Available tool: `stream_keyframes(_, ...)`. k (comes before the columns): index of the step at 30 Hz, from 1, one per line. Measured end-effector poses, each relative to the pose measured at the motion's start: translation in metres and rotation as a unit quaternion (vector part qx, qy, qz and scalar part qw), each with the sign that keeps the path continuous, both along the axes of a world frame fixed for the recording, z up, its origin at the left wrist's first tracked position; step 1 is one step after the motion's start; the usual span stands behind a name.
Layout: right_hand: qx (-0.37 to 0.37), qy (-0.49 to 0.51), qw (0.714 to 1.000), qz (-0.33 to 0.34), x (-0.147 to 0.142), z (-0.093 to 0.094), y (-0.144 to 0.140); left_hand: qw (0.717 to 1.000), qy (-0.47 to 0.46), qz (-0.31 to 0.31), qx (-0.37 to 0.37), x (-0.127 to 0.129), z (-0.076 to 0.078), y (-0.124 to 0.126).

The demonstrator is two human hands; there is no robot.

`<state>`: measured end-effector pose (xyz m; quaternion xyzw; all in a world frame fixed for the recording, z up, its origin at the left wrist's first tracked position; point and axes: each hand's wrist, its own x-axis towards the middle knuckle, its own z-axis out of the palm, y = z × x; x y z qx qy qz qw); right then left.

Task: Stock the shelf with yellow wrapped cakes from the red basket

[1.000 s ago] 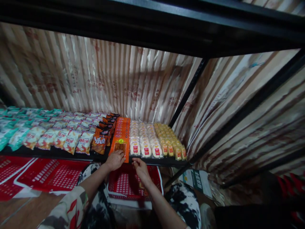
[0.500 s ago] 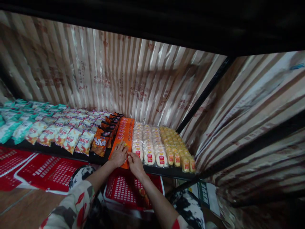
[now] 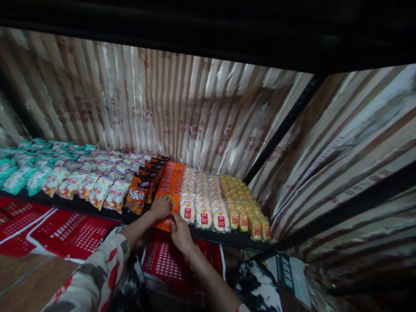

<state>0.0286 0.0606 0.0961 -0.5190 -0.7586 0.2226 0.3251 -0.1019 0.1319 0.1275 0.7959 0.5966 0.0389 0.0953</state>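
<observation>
From the head camera, both hands are at the front edge of a low black shelf (image 3: 81, 207). The left hand (image 3: 160, 207) lies flat, fingers spread narrow, on the front end of an orange packet (image 3: 169, 187) that runs from the shelf edge back toward the striped wall. The right hand (image 3: 180, 232) is just beside it, the fingertips pinching the lower right corner of the same orange packet at the shelf edge. The two hands almost touch each other. So both hands are closed on the packet, not wide open.

The orange packet sits between a row of dark brown snack bags (image 3: 137, 195) on its left and rows of white round cakes (image 3: 201, 203) on its right. Further right are yellow cakes (image 3: 245, 206), and further left are red-and-white snack bags (image 3: 94, 186) and green bags (image 3: 19, 173). Under the shelf, a red basket (image 3: 169, 264) stands below the hands, and more red baskets (image 3: 61, 229) lie on the floor to the left.

Compared with half a second ago, the left hand has slid a little to the back along the packet, and the right hand has moved down to the packet's front corner; before, it lay next to the left hand on top. One second ago the right hand was lower still, over the red basket, and not on the packet.
</observation>
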Motion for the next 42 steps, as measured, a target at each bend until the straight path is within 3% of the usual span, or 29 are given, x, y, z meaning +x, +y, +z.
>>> stream_keyframes(5, 0.04, -0.045, 0.996, 0.06, -0.003, 0.003, -0.001, 0.998, -0.005, 0.059, -0.036, 0.002, 0.006, 0.025)
stream_keyframes(10, 0.045, -0.106, 0.992, 0.057, -0.029, 0.004, 0.016, 0.994, 0.01, 0.094, -0.056, 0.01, 0.017, 0.053)
stream_keyframes(16, 0.063, -0.126, 0.989, 0.048, -0.049, -0.011, 0.04, 0.992, -0.004, 0.12, 0.044, 0.029, 0.025, 0.073)
stream_keyframes(24, 0.166, -0.121, 0.979, -0.006, -0.05, -0.062, 0.054, 0.984, -0.056, 0.132, 0.105, 0.05, 0.0, 0.121)
stream_keyframes(28, 0.214, -0.11, 0.97, -0.034, -0.049, -0.07, 0.054, 0.987, -0.05, 0.116, 0.095, 0.046, -0.025, 0.142)
stream_keyframes(33, 0.149, -0.134, 0.98, 0.004, -0.044, -0.063, 0.052, 0.99, -0.052, 0.101, 0.085, 0.038, -0.049, 0.149)
stream_keyframes(38, 0.06, -0.139, 0.988, 0.029, -0.043, -0.061, 0.051, 0.99, -0.069, 0.108, 0.061, 0.037, -0.048, 0.15)
stream_keyframes(42, 0.049, -0.13, 0.99, 0.026, -0.044, -0.059, 0.049, 0.989, -0.071, 0.115, 0.065, 0.037, -0.049, 0.15)
